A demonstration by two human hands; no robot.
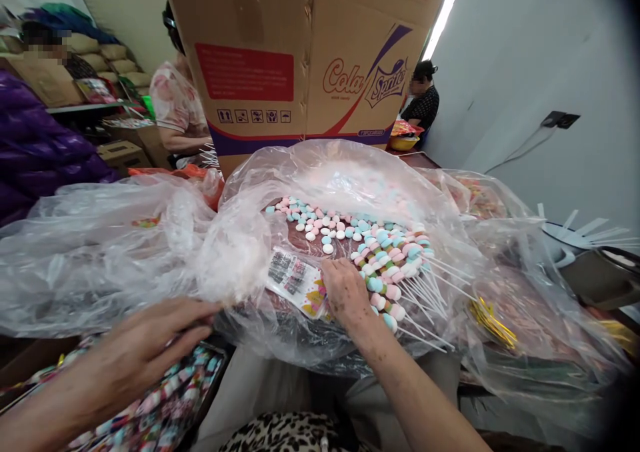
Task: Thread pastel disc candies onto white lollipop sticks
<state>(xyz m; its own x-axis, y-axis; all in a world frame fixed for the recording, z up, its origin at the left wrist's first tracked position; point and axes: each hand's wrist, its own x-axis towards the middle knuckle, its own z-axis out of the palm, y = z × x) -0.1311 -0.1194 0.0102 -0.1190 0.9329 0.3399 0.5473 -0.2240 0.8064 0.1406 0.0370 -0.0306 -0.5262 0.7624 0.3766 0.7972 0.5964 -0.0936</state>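
Note:
My right hand (345, 293) is closed, its curled fingertips at the right end of a flat printed plastic packet (293, 280). That packet lies on the clear plastic sheet and may be one of a stack; I cannot tell. Just right of this hand is a pile of candy skewers (385, 265) in pink, white and blue, with white sticks pointing right. My left hand (165, 339) is stretched out with nothing in it, fingertips near the crumpled clear plastic (233, 259). Below it, a box holds many wrapped candies (170, 399).
Loose pastel candies (325, 225) lie behind the packet. A tall cardboard carton (260, 12) stands at the back. Gold twist ties (493, 322) lie at right, near a pot (600, 275) and white sticks. Other people sit beyond, one in a pink-patterned shirt (175, 99).

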